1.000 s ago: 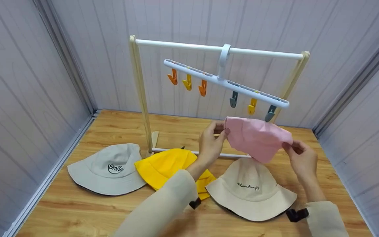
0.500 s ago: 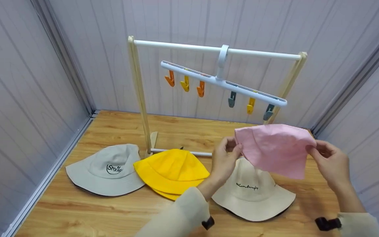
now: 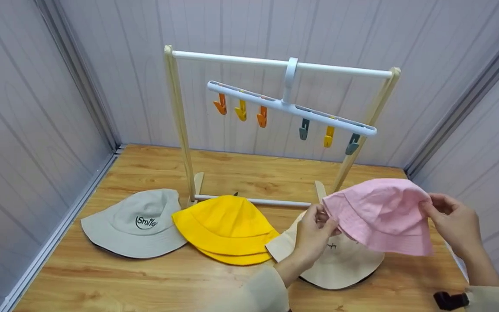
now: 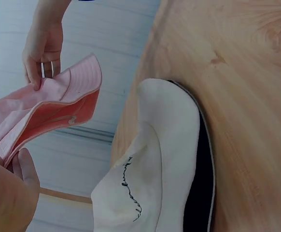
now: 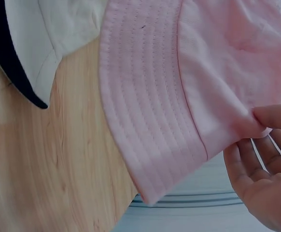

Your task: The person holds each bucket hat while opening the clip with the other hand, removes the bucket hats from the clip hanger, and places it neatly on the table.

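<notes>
A pink bucket hat (image 3: 381,212) is held up above the table at the right, crown upward and brim down. My left hand (image 3: 314,236) pinches the left end of its brim. On the other side my right hand (image 3: 457,221) pinches the crown's edge between thumb and fingers, as the right wrist view shows closely. In the left wrist view the hat's darker coral inside (image 4: 58,118) is visible. Below it lies a cream bucket hat (image 3: 345,264) with black script, partly covered by my left hand and the pink hat.
A yellow bucket hat (image 3: 228,229) and a grey "Smile" bucket hat (image 3: 145,225) lie to the left. Behind them stands a rack with a white top rail (image 3: 232,57). From it hangs a tilted white hanger (image 3: 293,107) with several coloured clips, including a yellow clip (image 3: 328,138).
Both hands have carried the pink hat right and downward, away from the hanger's clips. Its crown has turned upward and the hat looks more opened out.
</notes>
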`<action>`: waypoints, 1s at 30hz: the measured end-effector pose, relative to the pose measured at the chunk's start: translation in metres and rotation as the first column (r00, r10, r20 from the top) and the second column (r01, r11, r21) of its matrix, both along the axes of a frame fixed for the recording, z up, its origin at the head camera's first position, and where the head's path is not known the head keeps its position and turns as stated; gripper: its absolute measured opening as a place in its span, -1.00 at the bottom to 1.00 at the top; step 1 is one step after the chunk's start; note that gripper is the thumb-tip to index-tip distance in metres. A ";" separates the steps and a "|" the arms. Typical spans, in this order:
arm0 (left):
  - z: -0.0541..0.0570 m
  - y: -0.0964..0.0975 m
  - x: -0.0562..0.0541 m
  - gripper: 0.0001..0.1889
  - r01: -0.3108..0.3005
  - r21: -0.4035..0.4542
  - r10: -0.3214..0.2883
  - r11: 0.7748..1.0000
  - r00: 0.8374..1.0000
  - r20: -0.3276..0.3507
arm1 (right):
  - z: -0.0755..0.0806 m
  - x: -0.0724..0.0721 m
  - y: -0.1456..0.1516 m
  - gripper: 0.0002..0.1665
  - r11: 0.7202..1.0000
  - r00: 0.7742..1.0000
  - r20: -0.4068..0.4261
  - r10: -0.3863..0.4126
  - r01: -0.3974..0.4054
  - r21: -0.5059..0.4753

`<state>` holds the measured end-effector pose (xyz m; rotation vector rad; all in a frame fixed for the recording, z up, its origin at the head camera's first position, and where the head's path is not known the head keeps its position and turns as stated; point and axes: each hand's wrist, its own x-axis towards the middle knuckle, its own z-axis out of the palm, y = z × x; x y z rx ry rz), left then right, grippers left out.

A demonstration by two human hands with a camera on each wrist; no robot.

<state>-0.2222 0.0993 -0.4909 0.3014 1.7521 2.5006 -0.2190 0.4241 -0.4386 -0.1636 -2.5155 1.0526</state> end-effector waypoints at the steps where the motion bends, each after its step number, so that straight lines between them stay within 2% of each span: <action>1: -0.002 0.001 0.002 -0.81 0.004 0.001 -0.004 1.000 1.000 0.010 | -0.001 0.000 0.002 -0.52 1.000 1.000 0.014 0.003 -0.003 0.012; 5: -0.010 0.008 0.011 -0.78 0.028 -0.005 -0.028 1.000 0.998 0.058 | -0.006 -0.002 0.010 -0.45 0.998 0.998 0.066 0.019 -0.023 0.059; 12: -0.026 0.022 0.021 -0.74 0.078 -0.036 -0.072 0.996 0.988 0.139 | -0.016 -0.002 0.025 -0.43 0.982 0.991 0.121 0.058 -0.079 0.171; 19: -0.036 0.042 0.031 -0.70 0.082 -0.043 -0.072 0.996 0.976 0.204 | -0.020 -0.005 0.039 -0.44 0.958 0.981 0.174 0.085 -0.128 0.257; 23: -0.040 0.051 0.036 -0.69 0.070 -0.186 -0.038 0.980 0.985 0.166 | -0.023 -0.007 0.049 -0.49 0.951 0.978 0.188 0.089 -0.140 0.278; 26: -0.043 0.055 0.038 -0.67 0.040 -0.317 0.000 0.948 0.992 0.126 | -0.026 -0.010 0.053 -0.51 0.944 0.976 0.201 0.087 -0.145 0.295; 30: -0.048 0.059 0.036 -0.65 0.020 -0.385 0.022 0.923 0.994 0.104 | -0.029 -0.016 0.055 -0.52 0.935 0.973 0.214 0.088 -0.155 0.320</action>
